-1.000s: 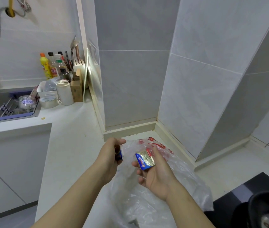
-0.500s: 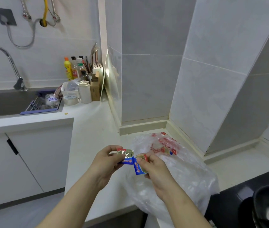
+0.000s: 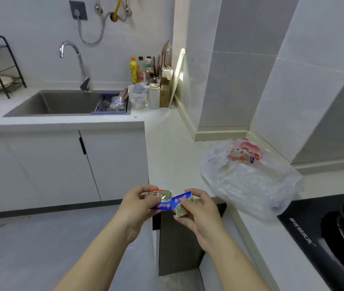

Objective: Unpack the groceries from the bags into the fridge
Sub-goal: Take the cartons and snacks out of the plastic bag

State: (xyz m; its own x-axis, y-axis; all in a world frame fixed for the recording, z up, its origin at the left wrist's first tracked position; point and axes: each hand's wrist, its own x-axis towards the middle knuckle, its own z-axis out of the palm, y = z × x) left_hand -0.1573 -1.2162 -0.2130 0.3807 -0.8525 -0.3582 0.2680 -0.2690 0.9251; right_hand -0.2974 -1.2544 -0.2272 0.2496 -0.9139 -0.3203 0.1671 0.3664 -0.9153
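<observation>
Two small foil packets with blue, red and gold print are held side by side in front of me. My left hand (image 3: 139, 203) pinches the left packet (image 3: 162, 195), and my right hand (image 3: 198, 213) pinches the right packet (image 3: 180, 204). Both hands hover past the counter's corner, over the floor. A crumpled clear plastic bag (image 3: 248, 181) with red print lies on the white counter (image 3: 166, 156) to the right. The fridge is not in view.
A sink (image 3: 61, 103) with a tap and a dish rack sits at the back left, with bottles and a knife block (image 3: 164, 89) beside it. A black hob (image 3: 322, 234) with a dark pan fills the lower right. White cabinet doors stand under the counter.
My view has swung left and back from the counter. Both hands came away from the bag with the packets and now hold them together beyond the counter's corner.
</observation>
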